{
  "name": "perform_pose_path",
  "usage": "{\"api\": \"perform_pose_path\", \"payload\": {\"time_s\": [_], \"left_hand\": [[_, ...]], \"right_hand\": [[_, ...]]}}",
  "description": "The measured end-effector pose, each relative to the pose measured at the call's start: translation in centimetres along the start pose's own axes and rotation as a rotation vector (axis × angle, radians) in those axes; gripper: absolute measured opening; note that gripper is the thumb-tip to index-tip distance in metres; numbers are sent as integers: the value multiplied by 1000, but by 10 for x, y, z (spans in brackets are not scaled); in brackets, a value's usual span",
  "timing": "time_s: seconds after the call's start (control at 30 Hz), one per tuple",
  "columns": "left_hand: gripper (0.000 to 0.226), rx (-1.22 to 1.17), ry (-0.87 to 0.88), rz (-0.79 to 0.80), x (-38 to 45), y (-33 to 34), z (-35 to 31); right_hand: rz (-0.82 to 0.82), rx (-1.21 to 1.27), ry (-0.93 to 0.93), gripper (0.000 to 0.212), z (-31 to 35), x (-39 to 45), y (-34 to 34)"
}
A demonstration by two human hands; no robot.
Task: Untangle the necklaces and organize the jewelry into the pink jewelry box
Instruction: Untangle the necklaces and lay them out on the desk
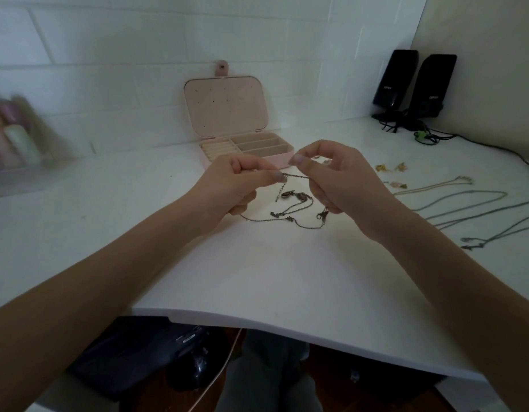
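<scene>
my left hand [238, 185] and right hand [336, 181] each pinch the tangled necklace [293, 203] between thumb and curled fingers, a short chain stretch taut between them, the rest drooping onto the desk [272, 278]. the pink jewelry box [236, 135] stands open just behind, toward the desk's back edge. other necklaces [465, 203] lie toward the right edge.

2 black speakers [411, 81] upright at back right of white desk [272, 278], cables [435, 136] trailing beside. Blurred pastel containers [10, 135] far left.
</scene>
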State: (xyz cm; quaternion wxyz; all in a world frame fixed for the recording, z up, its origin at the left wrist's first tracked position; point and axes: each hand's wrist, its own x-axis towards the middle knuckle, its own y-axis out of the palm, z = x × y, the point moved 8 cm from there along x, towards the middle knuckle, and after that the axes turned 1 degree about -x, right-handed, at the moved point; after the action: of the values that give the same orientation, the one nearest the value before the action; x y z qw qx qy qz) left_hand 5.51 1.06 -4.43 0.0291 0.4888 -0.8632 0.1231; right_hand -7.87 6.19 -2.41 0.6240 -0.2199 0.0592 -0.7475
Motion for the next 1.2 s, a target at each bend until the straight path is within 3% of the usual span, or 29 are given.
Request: {"api": "perform_pose_path", "payload": {"time_s": [0.17,0.3,0.5,0.77,0.93,1.2], "left_hand": [[23,-10,8,6,1,-2,1],[17,36,31,17,0,0,-1],[30,70,5,12,-1,2,1],[25,-23,-93,39,0,7,13],[25,-13,-91,34,-1,8,13],[36,-26,-129,-42,3,-3,16]], "right_hand": [[-19,-156,-225,7,15,-4,3],[-54,-233,-360,2,21,-7,4],[-123,-393,-424,9,21,-7,4],[-107,-475,-490,9,23,-10,9],[-77,-510,-471,10,21,-10,13],[-65,-144,-165,10,8,0,4]]}}
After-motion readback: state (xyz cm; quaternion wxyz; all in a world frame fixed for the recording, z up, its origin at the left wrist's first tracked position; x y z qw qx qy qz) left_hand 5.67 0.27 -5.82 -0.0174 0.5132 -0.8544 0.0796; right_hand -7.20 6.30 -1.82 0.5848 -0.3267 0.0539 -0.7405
